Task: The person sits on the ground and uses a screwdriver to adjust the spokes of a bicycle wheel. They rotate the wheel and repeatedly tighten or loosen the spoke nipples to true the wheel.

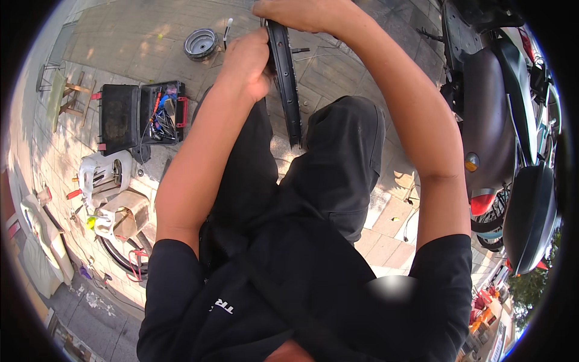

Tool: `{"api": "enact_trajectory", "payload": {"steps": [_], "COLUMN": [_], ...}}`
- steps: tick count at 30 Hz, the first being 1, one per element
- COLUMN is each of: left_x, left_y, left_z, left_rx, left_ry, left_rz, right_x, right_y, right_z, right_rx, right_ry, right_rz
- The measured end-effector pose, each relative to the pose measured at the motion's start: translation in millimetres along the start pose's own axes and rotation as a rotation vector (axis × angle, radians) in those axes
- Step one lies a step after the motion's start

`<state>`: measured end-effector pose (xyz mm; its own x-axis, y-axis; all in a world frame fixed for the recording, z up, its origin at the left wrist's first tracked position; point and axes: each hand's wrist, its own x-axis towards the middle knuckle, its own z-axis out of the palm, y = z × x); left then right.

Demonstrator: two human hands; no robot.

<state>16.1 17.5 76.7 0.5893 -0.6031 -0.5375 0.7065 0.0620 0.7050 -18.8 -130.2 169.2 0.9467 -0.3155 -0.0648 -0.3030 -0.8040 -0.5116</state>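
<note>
Part [284, 84], black, left hand [248, 59] alongside, right hand [295, 14] at far end

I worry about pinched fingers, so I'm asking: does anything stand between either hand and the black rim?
Nothing visible does. The left hand is at the left side of the black rim, and the right hand reaches over its top end. Some fingertips are hidden, so I can't judge there.

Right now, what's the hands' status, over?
Left hand at the black rim, right hand over its upper end. Lower end between the knees. Open toolbox off left, clear of both hands.
</note>
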Motion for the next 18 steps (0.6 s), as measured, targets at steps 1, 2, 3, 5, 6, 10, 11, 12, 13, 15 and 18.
{"api": "enact_trajectory", "payload": {"steps": [1,2,3,5,6,10,11,12,13,15,18], "left_x": [3,4,2,9,11,15,15,16,19,20,21], "left_y": [3,8,15,24,25,34,38,42,48,60,69], "left_z": [-1,0,-1,-10,-16,-24,-32,-41,-54,-65,-63], "left_rx": [-0.039,-0.08,-0.109,-0.159,-0.187,-0.257,-0.282,-0.31,-0.353,-0.394,-0.446], "left_ry": [-0.006,-0.009,-0.006,-0.053,-0.096,-0.198,-0.216,-0.234,-0.27,-0.272,-0.241], "left_rz": [0.015,0.032,0.057,0.023,0.003,-0.077,-0.081,-0.083,-0.128,-0.166,-0.165], "right_x": [-4,-8,-5,0,-6,-37,-43,-52,-59,-70,-94], "right_y": [-7,-10,6,60,86,240,265,283,294,298,316], "right_z": [-14,-26,-26,-15,-2,101,132,161,187,229,295], "right_rx": [0.055,0.11,0.16,0.255,0.256,0.181,0.152,0.1,0.048,0.013,-0.091], "right_ry": [-0.049,-0.099,-0.051,0.034,-0.012,-0.277,-0.351,-0.378,-0.407,-0.492,-0.528], "right_rz": [0.021,0.036,0.046,0.063,0.108,0.237,0.25,0.3,0.344,0.37,0.249]}}
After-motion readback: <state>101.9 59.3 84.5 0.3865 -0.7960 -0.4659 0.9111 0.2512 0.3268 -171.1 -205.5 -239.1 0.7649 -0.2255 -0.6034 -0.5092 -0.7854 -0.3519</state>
